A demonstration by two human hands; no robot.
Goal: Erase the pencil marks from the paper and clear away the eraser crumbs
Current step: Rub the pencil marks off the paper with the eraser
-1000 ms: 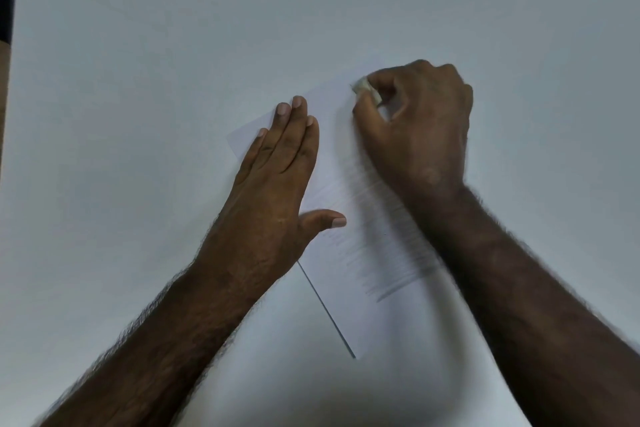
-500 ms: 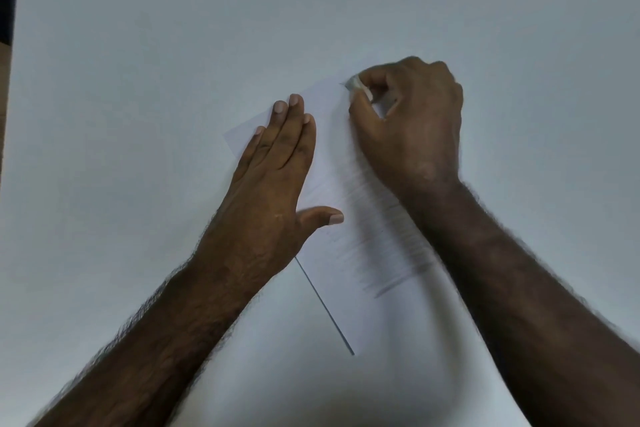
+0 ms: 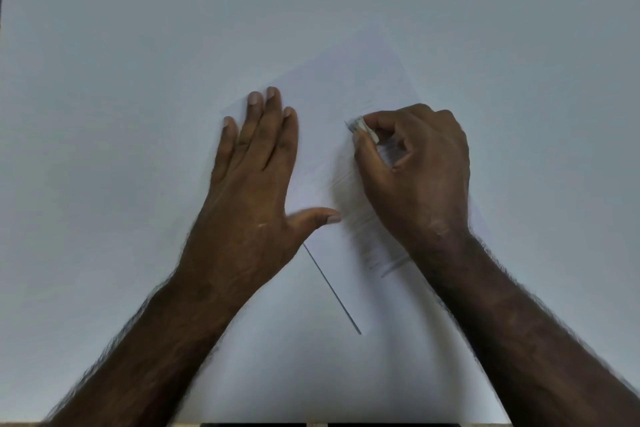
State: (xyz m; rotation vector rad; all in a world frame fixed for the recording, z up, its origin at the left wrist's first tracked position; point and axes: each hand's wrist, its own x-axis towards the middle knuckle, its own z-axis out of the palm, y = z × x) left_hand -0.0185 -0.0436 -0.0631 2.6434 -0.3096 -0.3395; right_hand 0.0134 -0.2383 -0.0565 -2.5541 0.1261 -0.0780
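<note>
paper (image 3: 322,163), thin and easily creased, is pinned flat on the table (image 3: 104,114) under the spread left hand (image 3: 256,184); beside it, what appears to be an eraser (image 3: 358,124) is pinched in the right hand (image 3: 415,177) over faint pencil marks (image 3: 377,246), best gripped low.

Pale grey table (image 3: 138,80), wooden edge (image 3: 104,424)

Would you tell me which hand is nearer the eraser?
Right. The right hand pinches the eraser; the left hand presses flat on the paper, apart from it.
</note>
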